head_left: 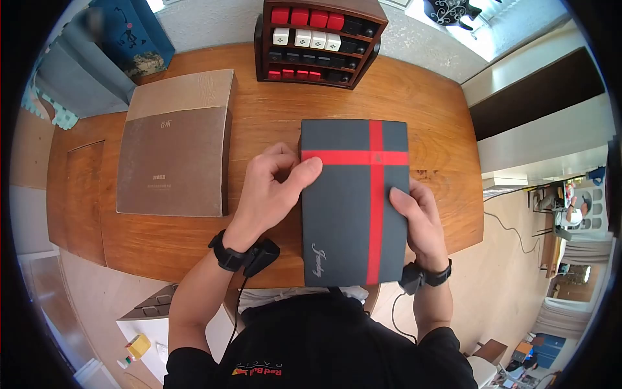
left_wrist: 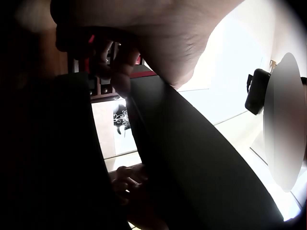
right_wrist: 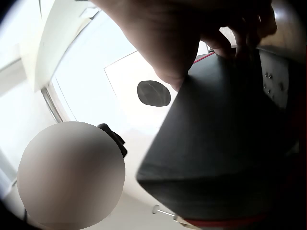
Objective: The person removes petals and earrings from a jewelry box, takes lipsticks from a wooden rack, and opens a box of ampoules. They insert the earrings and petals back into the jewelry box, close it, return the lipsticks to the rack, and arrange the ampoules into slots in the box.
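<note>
A dark grey box (head_left: 340, 214) with a red ribbon-like cross on its face is held over the front of the wooden table. My left hand (head_left: 269, 191) grips its left edge, thumb on the red band and fingers bent at the side. On the opposite edge my right hand (head_left: 424, 223) holds the box, thumb on the face and fingers around the side. From the left wrist, the left hand (left_wrist: 153, 33) is above a dark panel of the box (left_wrist: 192, 153). In the right wrist view, the right hand (right_wrist: 168, 38) grasps the box (right_wrist: 206, 120) near a red line.
A flat brown box (head_left: 172, 162) lies on the wooden table (head_left: 259, 123) to the left. At the back stands a small wooden rack (head_left: 317, 55) with red, white and black blocks. Blue bags (head_left: 133, 35) stand in the back left corner.
</note>
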The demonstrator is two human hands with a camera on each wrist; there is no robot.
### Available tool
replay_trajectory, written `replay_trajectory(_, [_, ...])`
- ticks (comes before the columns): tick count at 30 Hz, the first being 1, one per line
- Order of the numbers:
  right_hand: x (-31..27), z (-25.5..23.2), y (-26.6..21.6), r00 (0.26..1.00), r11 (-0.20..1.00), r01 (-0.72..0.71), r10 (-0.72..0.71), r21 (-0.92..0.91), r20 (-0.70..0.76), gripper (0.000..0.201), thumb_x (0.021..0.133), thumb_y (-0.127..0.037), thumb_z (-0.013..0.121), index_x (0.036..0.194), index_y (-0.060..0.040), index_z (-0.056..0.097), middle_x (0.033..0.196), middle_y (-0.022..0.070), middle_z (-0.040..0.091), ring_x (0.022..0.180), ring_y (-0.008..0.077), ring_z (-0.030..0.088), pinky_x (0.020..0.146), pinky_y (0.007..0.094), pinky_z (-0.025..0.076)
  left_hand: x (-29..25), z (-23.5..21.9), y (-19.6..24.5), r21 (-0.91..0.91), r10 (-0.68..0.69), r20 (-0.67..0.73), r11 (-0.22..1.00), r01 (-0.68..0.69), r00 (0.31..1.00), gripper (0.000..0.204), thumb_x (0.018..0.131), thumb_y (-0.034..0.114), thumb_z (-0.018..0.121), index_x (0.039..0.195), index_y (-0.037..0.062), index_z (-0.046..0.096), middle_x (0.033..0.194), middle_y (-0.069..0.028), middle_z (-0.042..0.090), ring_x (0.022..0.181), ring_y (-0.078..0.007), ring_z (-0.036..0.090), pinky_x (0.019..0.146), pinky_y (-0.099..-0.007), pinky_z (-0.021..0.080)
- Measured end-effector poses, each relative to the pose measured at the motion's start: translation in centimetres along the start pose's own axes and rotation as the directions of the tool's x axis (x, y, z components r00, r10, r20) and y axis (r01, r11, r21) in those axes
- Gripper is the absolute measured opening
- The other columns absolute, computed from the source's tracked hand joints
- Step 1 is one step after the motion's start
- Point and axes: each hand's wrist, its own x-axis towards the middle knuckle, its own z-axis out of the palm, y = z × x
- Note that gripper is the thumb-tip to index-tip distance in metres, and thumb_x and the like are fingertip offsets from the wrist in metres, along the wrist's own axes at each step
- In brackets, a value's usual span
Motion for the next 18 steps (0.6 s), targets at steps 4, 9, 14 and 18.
replay_trajectory(4, [-4.4,-0.2,-2.0,0.989,0.964,0.148,-0.139,0.223,-0.054,0.059,0.092,-0.023,0.077,0.141,0.0055,0.06,0.132,0.0119,0.07,0.116,0.0189,0.068,0.101,0.0327,0.052,-0.9,0.1,0.4,-0.163,0.203,0.041,0.967,-0.194,0.978,0.047,0.096,0.036,0.075,0.07,-0.0027,0.068,0.08,-0.0069,0.058,0.076,-0.0135,0.053,0.07,-0.0315,0.043])
replay_trajectory(9, [-9.7,-7.8,-5.6,0.754,0.768,0.64,-0.634,-0.029,-0.171,0.076,0.094,-0.027,0.081,0.155,0.002,0.045,0.144,0.0239,0.062,0.124,0.0348,0.069,0.104,0.0456,0.059,-0.6,-0.2,0.7,-0.251,0.103,0.057,0.964,-0.085,0.993,0.038,0.099,0.03,0.074,0.079,-0.0013,0.069,0.088,-0.0061,0.061,0.078,-0.0112,0.054,0.071,-0.0285,0.044])
replay_trajectory(14, [-1.6,-5.0,-8.0,0.844,0.389,0.07,-0.514,-0.919,-0.153,0.048,0.098,-0.017,0.076,0.137,0.0037,0.057,0.103,0.0162,0.073,0.092,0.0355,0.073,0.077,0.0419,0.055,0.2,0.4,-0.3,-0.05,0.049,-0.04,0.997,-0.051,0.998,0.03,0.103,0.021,0.07,0.125,0.0008,0.066,0.108,-0.0055,0.065,0.076,-0.0062,0.05,0.072,-0.0231,0.045])
replay_trajectory(18, [6.7,-8.1,-1.5,0.761,0.035,0.256,-0.624,-0.966,0.179,0.032,0.1,-0.015,0.071,0.122,0.0038,0.057,0.097,0.0248,0.067,0.09,0.0455,0.067,0.074,0.0477,0.055,0.6,0.1,-1.5,0.082,0.085,0.026,0.993,-0.087,0.996,0.052,0.099,0.019,0.076,0.147,0.0058,0.061,0.122,-0.0076,0.064,0.073,-0.0035,0.049,0.063,-0.0218,0.043])
